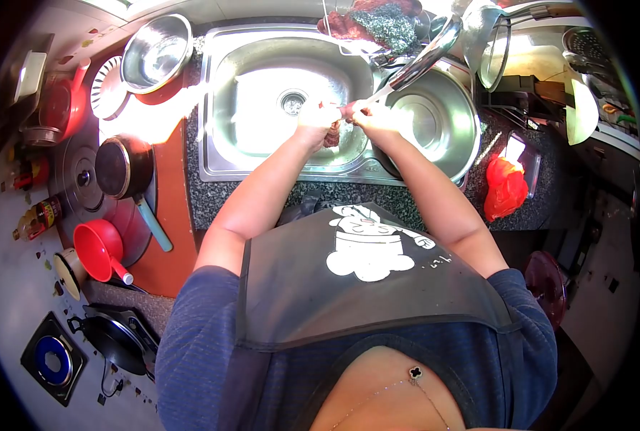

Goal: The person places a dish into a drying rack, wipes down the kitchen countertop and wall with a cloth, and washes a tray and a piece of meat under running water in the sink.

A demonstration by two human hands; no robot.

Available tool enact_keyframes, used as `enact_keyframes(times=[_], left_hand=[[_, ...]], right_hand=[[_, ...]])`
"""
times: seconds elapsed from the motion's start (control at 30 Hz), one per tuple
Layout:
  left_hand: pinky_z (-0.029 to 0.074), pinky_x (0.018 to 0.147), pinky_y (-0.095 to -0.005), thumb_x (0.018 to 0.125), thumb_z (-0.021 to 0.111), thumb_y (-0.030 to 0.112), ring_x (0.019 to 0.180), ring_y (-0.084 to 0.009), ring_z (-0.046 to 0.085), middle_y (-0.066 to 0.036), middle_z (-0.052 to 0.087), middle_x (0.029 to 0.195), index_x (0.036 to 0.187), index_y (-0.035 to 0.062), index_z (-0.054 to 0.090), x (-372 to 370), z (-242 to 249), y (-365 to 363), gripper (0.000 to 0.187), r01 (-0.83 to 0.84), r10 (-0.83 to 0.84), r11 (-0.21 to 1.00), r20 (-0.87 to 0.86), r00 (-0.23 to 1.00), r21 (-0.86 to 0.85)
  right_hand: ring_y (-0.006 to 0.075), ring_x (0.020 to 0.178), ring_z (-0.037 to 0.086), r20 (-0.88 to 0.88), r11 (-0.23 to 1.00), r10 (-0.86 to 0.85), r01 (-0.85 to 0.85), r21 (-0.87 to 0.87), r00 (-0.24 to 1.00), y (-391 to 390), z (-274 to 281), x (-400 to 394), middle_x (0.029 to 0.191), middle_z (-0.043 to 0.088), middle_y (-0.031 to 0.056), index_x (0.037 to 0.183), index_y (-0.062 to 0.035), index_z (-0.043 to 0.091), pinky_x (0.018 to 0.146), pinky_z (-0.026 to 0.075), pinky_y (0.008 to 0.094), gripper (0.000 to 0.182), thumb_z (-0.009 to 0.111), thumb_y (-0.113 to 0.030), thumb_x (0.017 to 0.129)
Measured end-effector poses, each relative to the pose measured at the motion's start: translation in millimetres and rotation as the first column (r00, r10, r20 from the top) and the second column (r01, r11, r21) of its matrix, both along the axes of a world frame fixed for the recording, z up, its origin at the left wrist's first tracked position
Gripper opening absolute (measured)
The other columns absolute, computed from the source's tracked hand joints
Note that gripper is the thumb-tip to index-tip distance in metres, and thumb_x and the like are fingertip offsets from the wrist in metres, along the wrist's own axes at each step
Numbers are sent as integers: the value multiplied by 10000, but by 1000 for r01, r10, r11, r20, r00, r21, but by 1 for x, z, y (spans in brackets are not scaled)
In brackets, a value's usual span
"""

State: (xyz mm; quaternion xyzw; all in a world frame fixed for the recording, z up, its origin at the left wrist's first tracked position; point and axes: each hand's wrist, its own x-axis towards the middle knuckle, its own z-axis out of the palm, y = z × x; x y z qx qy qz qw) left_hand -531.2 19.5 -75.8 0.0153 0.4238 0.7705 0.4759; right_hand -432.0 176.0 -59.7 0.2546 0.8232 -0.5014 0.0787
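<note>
Over the right part of the metal sink (248, 93), my left hand (318, 118) is closed on a reddish-brown cloth (331, 135), part of which hangs below the fingers. My right hand (374, 118) is closed close beside it, on the reddish end of the same bunched piece. The faucet (424, 54) reaches down from the upper right, its tip just above my right hand. A large steel basin (438, 118) stands under and right of my right forearm. The drain (293, 102) shows left of my left hand.
To the left are a steel bowl (156, 54), a dark pan (122, 167) and a red ladle pot (99, 248). A red plastic bag (507, 188) lies on the right counter. Scrubbing cloths (385, 27) lie behind the sink, near a cleaver (581, 108).
</note>
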Motion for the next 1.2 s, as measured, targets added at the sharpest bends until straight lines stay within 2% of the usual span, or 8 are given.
enact_keyframes(times=[0.23,0.27,0.3,0.5,0.7,0.93,1.07,1.2], left_hand=[[462,503,-284,813,608,-90,658,-152,599,-127,633,850,940,16,526,8,14,3,184,19,-41,967,-81,996,-254],[489,539,-294,821,604,-95,698,-167,616,-121,624,877,950,20,521,10,16,3,192,-22,18,985,-29,999,-171],[517,574,-303,828,600,-100,739,-181,633,-115,615,904,961,23,516,10,17,3,200,-69,72,994,28,997,-89],[576,851,-372,846,601,-100,1020,-258,629,-112,547,1013,1019,25,487,5,-9,2,242,-143,107,982,255,961,127],[574,876,-381,910,566,-53,1069,-273,610,-159,578,1089,1017,18,512,4,4,13,139,-90,51,991,342,938,101],[561,894,-344,919,585,-24,1043,-250,625,-199,612,1148,1110,-21,553,2,2,7,193,-46,19,996,337,941,71],[552,679,-244,901,623,-17,813,-153,646,-159,653,1083,1053,-2,603,-2,8,5,154,15,-13,1000,80,997,-17],[464,478,-206,872,636,-4,568,-88,575,-79,685,926,1022,48,633,-11,24,2,159,177,-198,954,-62,978,-243]], right_hand=[[193,837,680,182,964,-35,-14,265,983,-17,23,-12,929,715,126,1033,-41,698,802,538,340,278,654,-268,879],[185,846,680,55,962,-215,221,-158,975,-19,3,-4,944,716,112,1048,-23,689,799,543,327,268,656,-237,890],[177,855,680,16,743,-420,354,-568,907,-21,-8,0,959,717,98,1063,-6,681,796,548,315,258,658,-206,900],[152,873,673,82,826,-281,284,-487,956,-11,-12,9,988,704,65,1090,-6,667,782,545,287,214,636,-151,935],[141,946,648,159,892,-65,129,-434,985,-12,7,7,1091,673,62,1155,-3,640,806,544,279,248,636,-145,952],[113,837,628,-10,869,-234,205,-451,972,-21,16,10,968,679,43,1092,-17,662,787,538,277,270,518,-234,1018],[143,853,667,92,991,5,8,-135,996,-11,10,2,971,720,85,1069,-56,707,781,536,305,239,546,-213,986],[193,878,684,96,992,85,-75,-106,992,-4,11,-2,979,724,112,1061,-91,723,807,532,327,231,585,-239,949]])
